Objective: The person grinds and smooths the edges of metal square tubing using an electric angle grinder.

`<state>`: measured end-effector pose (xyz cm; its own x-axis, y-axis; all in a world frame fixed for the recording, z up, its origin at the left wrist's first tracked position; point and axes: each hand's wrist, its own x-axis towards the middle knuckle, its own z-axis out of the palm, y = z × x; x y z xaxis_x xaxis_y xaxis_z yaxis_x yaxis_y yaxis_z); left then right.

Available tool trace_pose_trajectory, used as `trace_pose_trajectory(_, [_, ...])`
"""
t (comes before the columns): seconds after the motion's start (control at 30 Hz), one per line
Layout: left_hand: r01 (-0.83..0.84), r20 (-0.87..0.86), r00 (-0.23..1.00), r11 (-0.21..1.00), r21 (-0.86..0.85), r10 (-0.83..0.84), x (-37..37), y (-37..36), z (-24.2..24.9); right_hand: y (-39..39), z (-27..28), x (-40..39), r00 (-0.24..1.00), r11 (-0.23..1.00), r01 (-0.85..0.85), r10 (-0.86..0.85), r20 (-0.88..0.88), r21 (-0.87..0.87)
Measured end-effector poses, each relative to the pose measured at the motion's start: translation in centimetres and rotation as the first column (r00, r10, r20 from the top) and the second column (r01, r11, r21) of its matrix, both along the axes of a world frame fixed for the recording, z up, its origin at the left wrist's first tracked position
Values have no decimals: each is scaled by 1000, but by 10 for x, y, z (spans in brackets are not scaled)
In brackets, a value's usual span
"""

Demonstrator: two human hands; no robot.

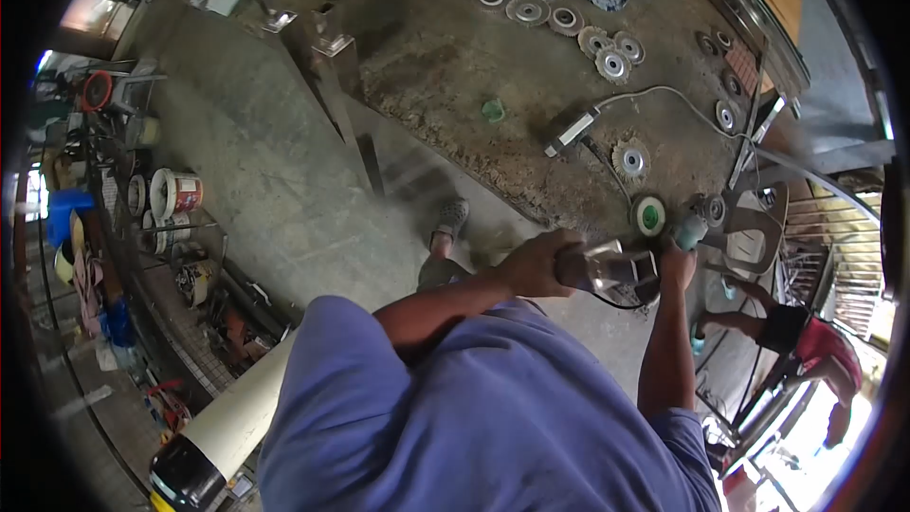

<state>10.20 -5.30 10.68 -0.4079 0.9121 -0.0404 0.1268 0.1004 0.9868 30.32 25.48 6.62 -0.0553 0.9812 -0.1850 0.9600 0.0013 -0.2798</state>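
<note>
My left hand (538, 265) is closed around a shiny, dark-sided metal piece (607, 271) in front of my chest. My right hand (677, 266) is wrapped round a teal angle grinder (691, 231), just right of the metal piece. Beside the grinder on the worktop lies a white disc with a green centre (649, 216). A toothed metal disc (630, 159) rests farther back, close to a white power socket box (572, 134) with a grey cord.
Several round discs (528, 9) are scattered over the dirty worktop (427, 66). A long metal bar (332, 95) lies at its left. Buckets (176, 192) stand on the left, a pale cylinder (232, 417) behind me. Another person (820, 341) is bent over at right, near a chair (754, 232).
</note>
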Motion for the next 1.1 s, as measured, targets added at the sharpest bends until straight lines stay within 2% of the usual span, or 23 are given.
trace_pose_trajectory(0.03, [-118,-138,982,988,100,131,-3,-8,1,-6,10,-8,999,999,40,-40,2,-23])
trace_pose_trajectory(0.07, [-199,-151,965,975,100,212,-4,-17,2,-8,15,-11,999,999,27,-28,-23,-38])
trace_pose_trajectory(0.13, [-333,-174,921,937,106,347,-19,-27,33,-10,18,-10,997,998,23,-28,-73,-67])
trace_pose_trajectory(0.2, [-543,-173,811,829,135,559,-30,-25,59,-9,14,-1,996,996,11,-19,-90,-88])
trace_pose_trajectory(0.27, [-683,-168,681,701,205,712,-51,-22,81,-10,15,-8,995,998,13,-20,-101,-67])
trace_pose_trajectory(0.3, [-725,-153,625,642,250,765,-60,-22,92,-14,25,-14,996,991,42,-52,-79,-123])
trace_pose_trajectory(0.37, [-758,-186,521,552,348,833,-76,-23,118,-17,24,-13,992,997,15,-24,-126,-75])
trace_pose_trajectory(0.47, [-735,-313,340,458,500,887,-86,-31,163,-21,20,-11,985,999,-37,39,-169,15])
trace_pose_trajectory(0.6, [-702,-330,251,406,586,910,-100,-39,193,-20,20,-13,984,1000,15,-19,-177,-24])
trace_pose_trajectory(0.77, [-691,-379,180,391,608,908,-113,-49,219,-20,14,-6,979,1000,-2,-1,-205,-16])
trace_pose_trajectory(0.87, [-744,-399,173,385,546,901,-121,-54,225,-27,30,-12,981,1000,-9,5,-196,-20])
trace_pose_trajectory(0.97, [-760,-391,170,373,533,905,-132,-56,224,-19,17,-11,986,999,20,-25,-166,-32])
trace_pose_trajectory(1.07, [-752,-438,103,358,554,893,-136,-55,230,-20,20,-8,980,998,-49,42,-195,-32])
trace_pose_trajectory(1.1, [-769,-436,131,369,522,890,-137,-54,230,-23,25,-8,982,998,-48,41,-183,-34])
